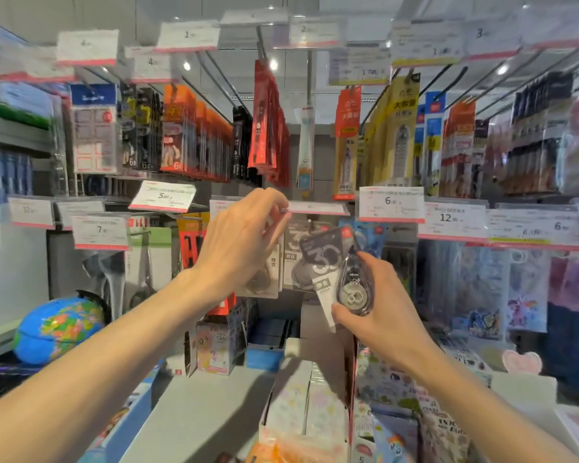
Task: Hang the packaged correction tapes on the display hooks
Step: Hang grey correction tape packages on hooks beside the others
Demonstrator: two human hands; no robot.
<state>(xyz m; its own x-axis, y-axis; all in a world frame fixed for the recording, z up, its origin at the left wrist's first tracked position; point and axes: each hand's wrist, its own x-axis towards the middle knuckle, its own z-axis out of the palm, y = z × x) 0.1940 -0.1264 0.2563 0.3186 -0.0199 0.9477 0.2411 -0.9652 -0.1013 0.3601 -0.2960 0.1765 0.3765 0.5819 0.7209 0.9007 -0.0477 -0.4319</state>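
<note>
One packaged correction tape (340,272) pinched in the right hand (378,312) (tilted); left hand (244,235) pinches the price tag (315,208).

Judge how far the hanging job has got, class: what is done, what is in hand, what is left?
Done: grey packs already hang under the price tag. In hand: the right hand holds one packaged correction tape, tilted, while the left hand pinches at the tag's hook end. Left: threading this pack onto the hook.

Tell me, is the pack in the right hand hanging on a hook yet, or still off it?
Off. The right hand holds the correction tape pack tilted, below the price tag that the left hand pinches.
</note>
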